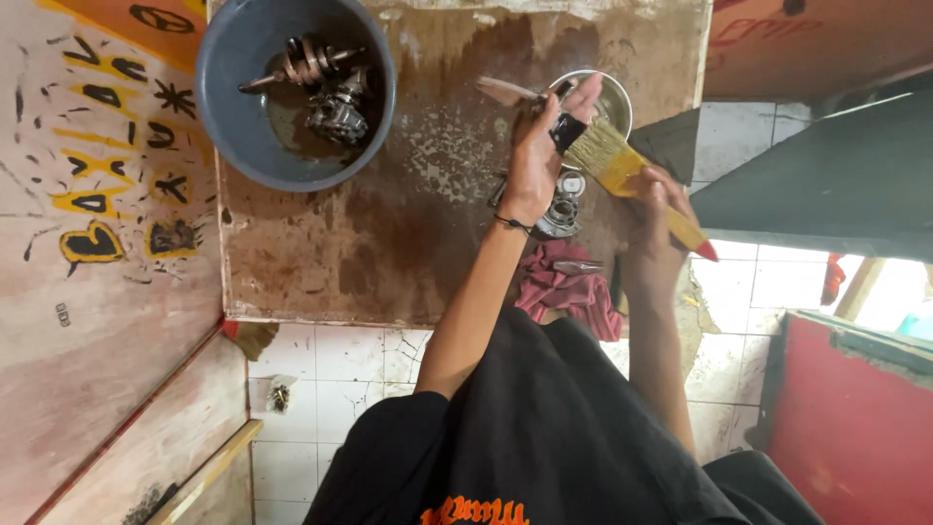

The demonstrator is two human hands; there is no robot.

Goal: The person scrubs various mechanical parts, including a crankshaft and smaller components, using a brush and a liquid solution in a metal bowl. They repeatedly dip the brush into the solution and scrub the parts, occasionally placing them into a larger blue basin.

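Left hand (537,160) grasps a small black part (568,131), right hand (649,209) grips the yellow paintbrush (622,167) against it; engine parts (326,87) remain soaking in the grey basin (228,107) at the workbench's (389,243) far-left corner.

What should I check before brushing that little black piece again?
1. Left hand grips the small black part: ok, pinched in the fingers.
2. Right hand holds the yellow-handled paintbrush: ok, wrapped around the handle.
3. Bristles reach the part: ok, they meet it.
4. Round metal bowl close by: ok, just beyond the hands. Liquid in it: cannot tell.
5. Crumpled pink cloth rag handy: ok, it lies at the near edge of the stained wooden board.
6. Part already clean: cannot tell, too small to see.
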